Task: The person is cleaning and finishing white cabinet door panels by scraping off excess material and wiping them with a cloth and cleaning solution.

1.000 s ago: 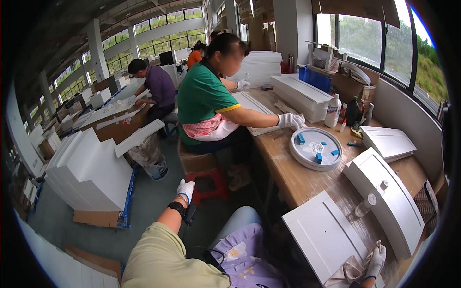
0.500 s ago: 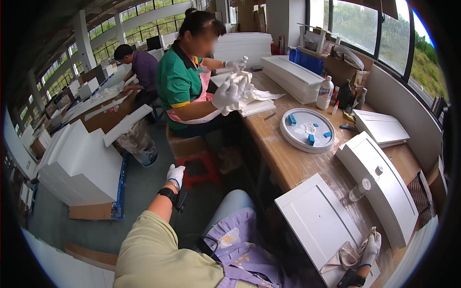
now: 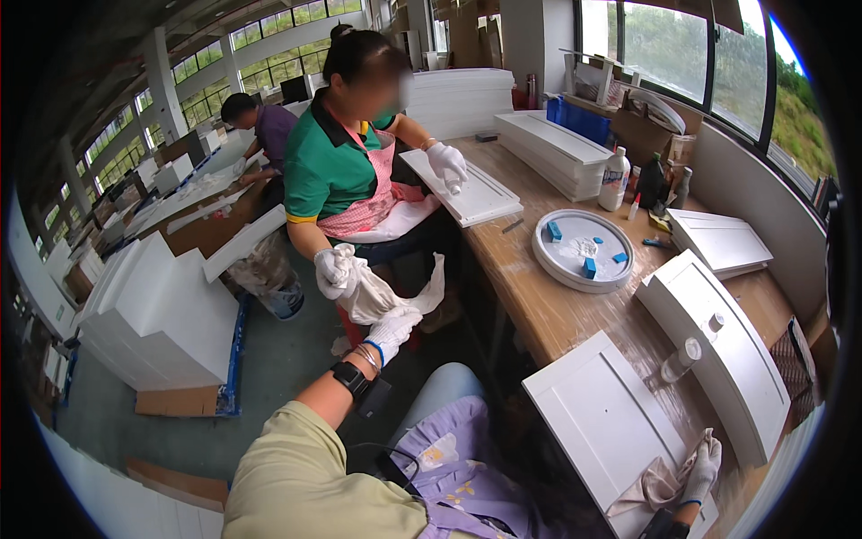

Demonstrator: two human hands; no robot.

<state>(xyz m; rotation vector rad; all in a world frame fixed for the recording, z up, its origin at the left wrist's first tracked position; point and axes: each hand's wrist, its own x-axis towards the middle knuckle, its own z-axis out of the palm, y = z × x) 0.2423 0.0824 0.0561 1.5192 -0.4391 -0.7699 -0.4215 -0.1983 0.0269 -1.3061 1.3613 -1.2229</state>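
My left hand (image 3: pixel 393 334), in a white knit glove, is closed at the lower part of a white cloth (image 3: pixel 373 292). A co-worker's gloved hand (image 3: pixel 334 272) grips the same cloth from above. My right hand (image 3: pixel 705 469), also gloved, is closed on a crumpled beige cloth (image 3: pixel 654 490). That cloth lies on the near corner of a white recessed panel (image 3: pixel 603 418) at the table's front edge. Beside the panel, a clear bottle (image 3: pixel 680 359) lies on its side near a curved white panel (image 3: pixel 718 350).
On the wooden table (image 3: pixel 503 278) stands a round white lid (image 3: pixel 584 280) holding blue blocks. Bottles (image 3: pixel 614 180) and stacked white panels (image 3: pixel 552 153) are farther back. The seated co-worker (image 3: pixel 337 171) has another white panel (image 3: pixel 467 184) in front. White boards (image 3: pixel 162 314) are stacked at left.
My left hand has moved right to the white cloth. The co-worker has lowered that cloth toward me and moved the other hand down over the panel. My right hand stays on the beige cloth.
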